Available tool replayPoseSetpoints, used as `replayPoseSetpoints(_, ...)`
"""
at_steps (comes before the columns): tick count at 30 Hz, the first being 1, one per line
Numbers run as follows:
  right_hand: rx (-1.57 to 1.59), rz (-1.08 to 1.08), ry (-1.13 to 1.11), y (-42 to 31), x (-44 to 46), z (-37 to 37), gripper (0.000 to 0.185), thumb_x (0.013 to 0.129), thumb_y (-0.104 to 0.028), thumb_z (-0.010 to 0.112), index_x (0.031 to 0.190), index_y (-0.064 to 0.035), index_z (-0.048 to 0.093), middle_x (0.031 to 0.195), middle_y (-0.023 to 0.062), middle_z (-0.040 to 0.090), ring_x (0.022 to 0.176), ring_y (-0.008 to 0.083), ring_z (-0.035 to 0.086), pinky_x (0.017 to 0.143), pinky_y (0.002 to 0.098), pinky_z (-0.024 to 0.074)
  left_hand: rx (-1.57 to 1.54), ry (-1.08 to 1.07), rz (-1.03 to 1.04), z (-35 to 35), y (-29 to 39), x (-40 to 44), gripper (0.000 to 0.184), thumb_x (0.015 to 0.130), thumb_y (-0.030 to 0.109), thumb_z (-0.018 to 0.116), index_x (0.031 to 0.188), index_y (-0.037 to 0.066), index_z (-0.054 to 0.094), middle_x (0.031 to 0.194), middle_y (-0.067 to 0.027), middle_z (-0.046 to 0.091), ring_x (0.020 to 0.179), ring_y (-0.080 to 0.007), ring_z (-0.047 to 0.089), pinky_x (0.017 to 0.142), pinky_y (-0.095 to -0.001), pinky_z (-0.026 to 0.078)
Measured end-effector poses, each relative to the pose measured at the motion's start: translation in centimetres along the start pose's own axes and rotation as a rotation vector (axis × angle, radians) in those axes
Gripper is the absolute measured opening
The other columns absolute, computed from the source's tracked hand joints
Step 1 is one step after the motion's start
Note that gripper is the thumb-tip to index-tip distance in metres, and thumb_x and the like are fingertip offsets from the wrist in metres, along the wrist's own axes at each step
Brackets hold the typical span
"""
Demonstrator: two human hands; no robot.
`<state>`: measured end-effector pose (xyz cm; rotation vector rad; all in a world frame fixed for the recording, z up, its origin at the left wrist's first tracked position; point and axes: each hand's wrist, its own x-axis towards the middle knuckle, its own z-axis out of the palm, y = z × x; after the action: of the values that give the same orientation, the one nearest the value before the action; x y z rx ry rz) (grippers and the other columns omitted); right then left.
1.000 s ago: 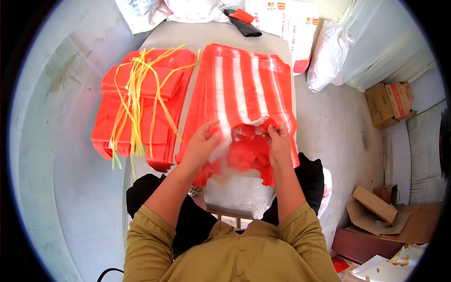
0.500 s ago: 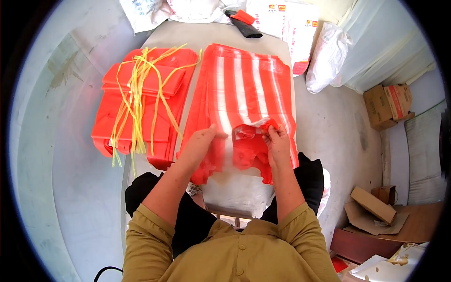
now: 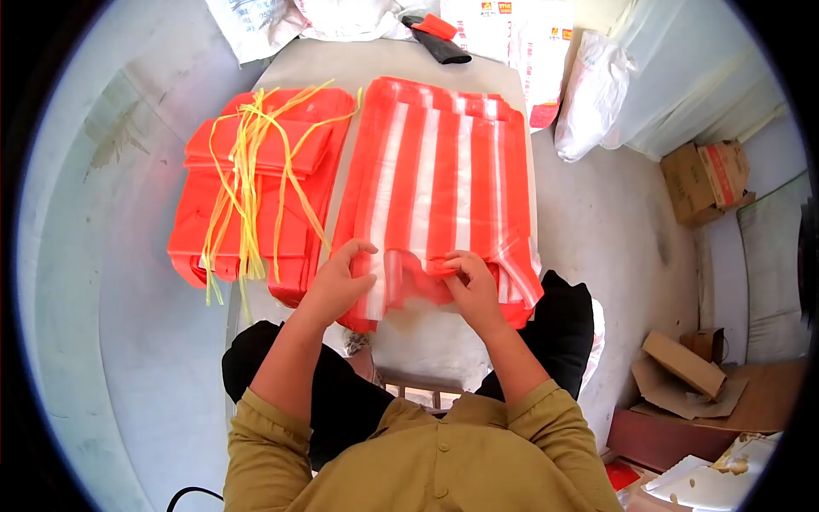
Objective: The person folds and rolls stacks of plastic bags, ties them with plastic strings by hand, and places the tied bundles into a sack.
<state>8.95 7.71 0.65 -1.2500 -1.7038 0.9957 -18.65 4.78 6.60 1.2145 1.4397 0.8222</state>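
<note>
Striped stack: red and white plastic film lies on the surface in front of the person, stripes running away from the body; its near edge is uneven, with a gap in the middle.
Right hand: the grip pinches a crumpled bit of red film at that near edge, between thumb and fingers.
Left hand: thumb and fingers stand apart, a loose grip at the near left part of the film; whether the fingertips touch it, I cannot tell.
State of the film: most of it lies flat; the near edge looks unsettled, and the near right corner juts out askew. How many layers have been dealt with cannot be told.
Red bundle: folded red plastic just left of the striped stack, to all appearances finished folding.
Yellow strips: draped loosely over the bundle; no knot is visible.
Surface: pale top, with a black item towards its far end.
Beyond: white sacks; cardboard box at right.
</note>
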Motion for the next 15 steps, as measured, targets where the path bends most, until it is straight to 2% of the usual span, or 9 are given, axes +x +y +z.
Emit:
replayPoseSetpoints(2, -0.093, 0.001, 0.006, -1.7, -0.3, -0.5, 0.017, 0.09, 0.001, 0.067, 0.107, -0.0025, 0.07, 0.125, 0.013, 0.064, 0.107, 0.029, 0.067, 0.09, 0.0365, 0.0537, 0.007, 0.0, 0.01, -0.1, -0.1, -0.3, 0.041, 0.09, 0.005, 0.069, 0.13, 0.007, 0.057, 0.113, -0.0053, 0.062, 0.099, -0.011, 0.058, 0.087, -0.0272, 0.049)
replayPoseSetpoints(5, -0.217, -0.116, 0.005, -1.4, -0.6, -0.8, 0.015, 0.091, 0.002, 0.067, 0.104, -0.0021, 0.073, 0.123, 0.0106, 0.061, 0.092, 0.0194, 0.063, 0.08, 0.0311, 0.0522, 0.23, 0.113, 0.08, -0.4, 1.3, -1.1, 0.047, 0.089, 0.007, 0.07, 0.133, 0.008, 0.055, 0.105, -0.0087, 0.061, 0.091, -0.0153, 0.059, 0.089, -0.031, 0.05)
replayPoseSetpoints(8, -0.322, -0.195, 0.021, -1.9, -0.8, -0.8, 0.017, 0.089, 0.002, 0.068, 0.104, -0.0019, 0.074, 0.119, 0.0117, 0.062, 0.092, 0.0244, 0.065, 0.079, 0.0322, 0.0532, 0.271, 0.058, -0.071, -1.1, 3.8, -1.0, 0.05, 0.088, 0.009, 0.07, 0.136, 0.01, 0.054, 0.091, -0.0085, 0.059, 0.083, -0.0179, 0.058, 0.084, -0.0348, 0.051)
replayPoseSetpoints(11, -0.338, -0.179, 0.004, -2.7, -0.7, -0.8, 0.017, 0.088, 0.002, 0.068, 0.104, -0.0023, 0.073, 0.113, 0.0115, 0.063, 0.094, 0.0286, 0.067, 0.081, 0.0342, 0.0543, 0.3, 0.073, 0.077, -0.8, 3.2, 0.4, 0.051, 0.088, 0.008, 0.07, 0.136, 0.008, 0.054, 0.08, -0.005, 0.055, 0.079, -0.0164, 0.056, 0.076, -0.0348, 0.05)
replayPoseSetpoints(15, -0.332, -0.192, -0.011, -2.7, -0.5, -0.8, 0.017, 0.087, 0.003, 0.068, 0.103, -0.0027, 0.073, 0.109, 0.0112, 0.065, 0.096, 0.0303, 0.067, 0.082, 0.0362, 0.0552, 0.331, 0.012, 0.086, 0.1, 5.3, 2.0, 0.05, 0.089, 0.01, 0.068, 0.136, 0.007, 0.054, 0.08, -0.0079, 0.057, 0.077, -0.0196, 0.058, 0.074, -0.0369, 0.05)
